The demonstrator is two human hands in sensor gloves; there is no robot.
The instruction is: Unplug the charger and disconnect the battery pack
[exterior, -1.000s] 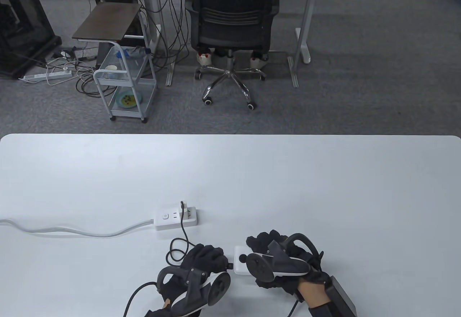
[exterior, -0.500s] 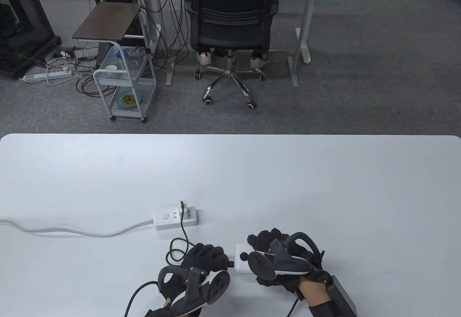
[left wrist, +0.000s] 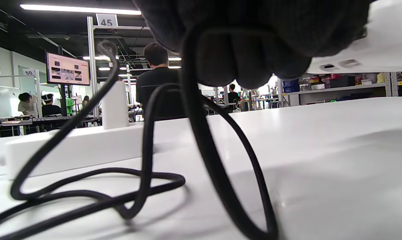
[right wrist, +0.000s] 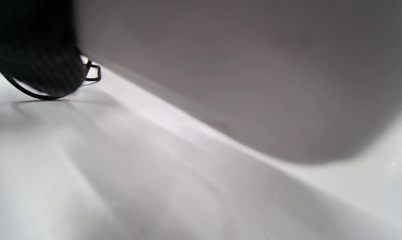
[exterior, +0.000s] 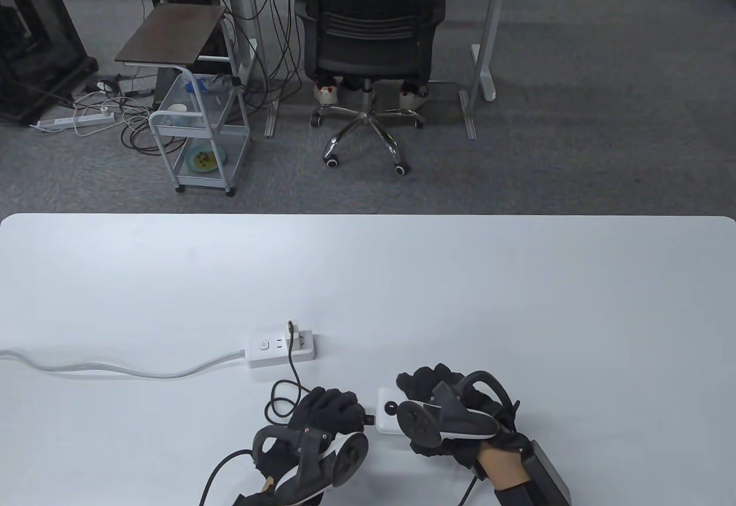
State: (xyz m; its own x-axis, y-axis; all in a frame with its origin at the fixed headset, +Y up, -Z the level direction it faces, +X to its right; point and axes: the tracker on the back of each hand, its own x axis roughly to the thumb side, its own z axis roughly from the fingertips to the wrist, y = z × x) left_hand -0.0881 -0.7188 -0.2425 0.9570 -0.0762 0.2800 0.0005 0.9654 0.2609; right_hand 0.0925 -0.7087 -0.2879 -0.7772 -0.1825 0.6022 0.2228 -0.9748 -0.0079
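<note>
A white battery pack (exterior: 385, 414) lies near the table's front edge. My right hand (exterior: 422, 391) grips it from above and covers most of it. My left hand (exterior: 356, 414) pinches the black cable's plug (exterior: 370, 417) at the pack's left end; I cannot tell whether the plug is in or out. The black cable (exterior: 294, 376) loops back to a white charger (exterior: 300, 336) plugged into the white power strip (exterior: 270, 349). In the left wrist view my fingers (left wrist: 254, 50) hold the cable (left wrist: 201, 140), with the pack (left wrist: 371, 50) at the top right. The pack's underside (right wrist: 254, 83) fills the right wrist view.
The power strip's grey cord (exterior: 115, 369) runs left off the white table (exterior: 517, 299). Beyond the far edge stand an office chair (exterior: 371, 40) and a small cart (exterior: 195, 132) on the floor.
My right hand and the battery pack have shifted slightly to the right, away from my left hand. My left hand, the cable and the charger have stayed put.
</note>
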